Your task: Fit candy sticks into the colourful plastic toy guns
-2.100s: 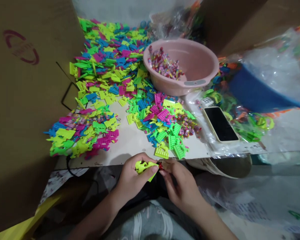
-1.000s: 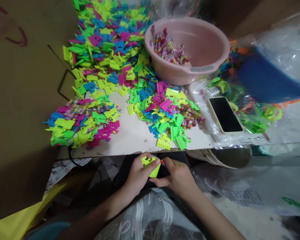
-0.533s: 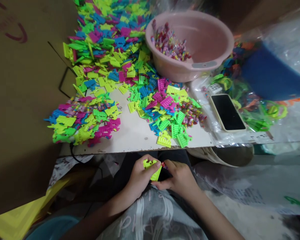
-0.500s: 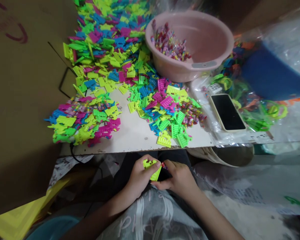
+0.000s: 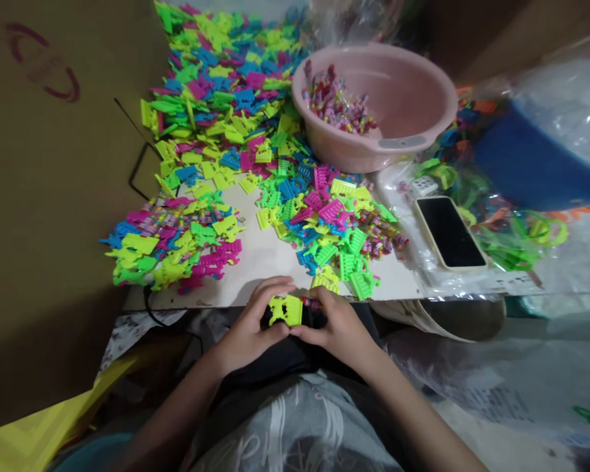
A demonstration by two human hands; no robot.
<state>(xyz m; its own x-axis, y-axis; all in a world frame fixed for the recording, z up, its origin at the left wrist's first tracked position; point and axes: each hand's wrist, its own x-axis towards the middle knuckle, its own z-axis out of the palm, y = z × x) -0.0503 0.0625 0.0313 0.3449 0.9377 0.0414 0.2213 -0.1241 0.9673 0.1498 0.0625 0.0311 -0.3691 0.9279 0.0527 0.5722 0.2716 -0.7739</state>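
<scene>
At the table's front edge, my left hand [image 5: 250, 335] grips a flat yellow plastic piece [image 5: 293, 311] with a cut-out shape on its left side. Between the fingers of my right hand [image 5: 341, 328] is a small red-and-pink wrapped roll [image 5: 313, 303], partly hidden. My right thumb tip reaches the lower edge of the yellow piece. Just beyond my hands lies a heap of green, pink, blue and yellow plastic pieces [image 5: 332, 213], with several similar wrapped rolls [image 5: 381, 235] at its right side.
On the left sits a pile of pieces with rolls [image 5: 177, 242], beside a cardboard box [image 5: 54, 196]. A larger heap [image 5: 226, 85] spreads behind. A pink basin [image 5: 403, 154] contains wrapped rolls. A phone [image 5: 451, 233] rests on plastic bags at right, near a blue container [image 5: 535, 157].
Both hands have moved up toward the table edge with the yellow piece, which now lies flatter to view. The left fingers have opened out around its far side. The camera view has shifted slightly.
</scene>
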